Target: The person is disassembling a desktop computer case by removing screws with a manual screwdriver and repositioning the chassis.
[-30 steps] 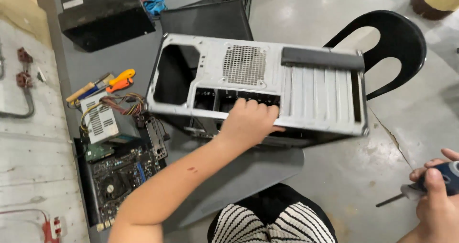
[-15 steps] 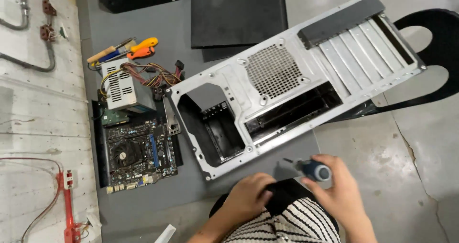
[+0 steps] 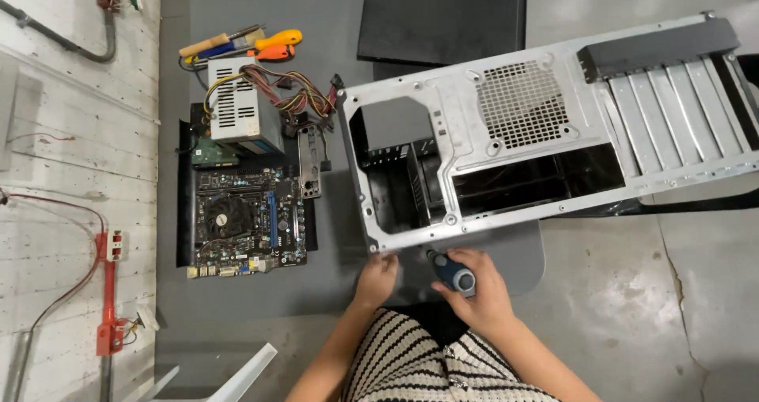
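A silver computer case (image 3: pixel 545 125) lies on its side on a grey mat, its back panel with fan grille and slot covers facing up. My right hand (image 3: pixel 474 291) grips a blue-handled screwdriver (image 3: pixel 452 271) just below the case's near edge, its tip pointing toward that edge. My left hand (image 3: pixel 378 279) rests beside it at the case's lower left corner, fingers curled, apparently touching the mat or the rim. Whether it holds anything small is hidden.
A motherboard (image 3: pixel 245 222) lies left of the case, with a power supply (image 3: pixel 237 109) and its coloured cables behind it. Orange and yellow hand tools (image 3: pixel 261 45) lie at the back. A black side panel (image 3: pixel 443 15) lies beyond the case. A white wall runs along the left.
The case has swung flatter and closer. My left hand left the case's back panel and came down by its near corner. My right hand brought the screwdriver in from the right to the case's edge.
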